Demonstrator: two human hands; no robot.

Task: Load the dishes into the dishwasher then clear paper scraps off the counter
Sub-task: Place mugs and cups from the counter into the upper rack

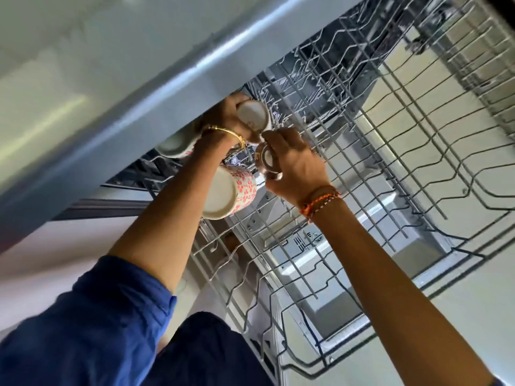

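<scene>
The bench edge (156,87) overhangs the pulled-out dishwasher rack (362,162), hiding part of it. A patterned cup (231,193) lies in the rack. Left hand (234,112) grips a white cup (255,115); right hand (295,162) grips a small cup (267,160).

A broad grey counter edge (156,87) ran diagonally across the upper left of the tilted view, with a bright streak of light glinting along its rounded front. Above it the surface was pale and blurred, with soft greenish-white reflections. Below the edge, at the left, a pale wall or cabinet face (55,246) showed in a pinkish-grey shade. To the right and lower right, a light, cream-coloured floor (471,316) appeared through the gaps, evenly lit. The light looked soft and diffuse, brighter toward the right side, and cast no sharp shadows anywhere.
</scene>
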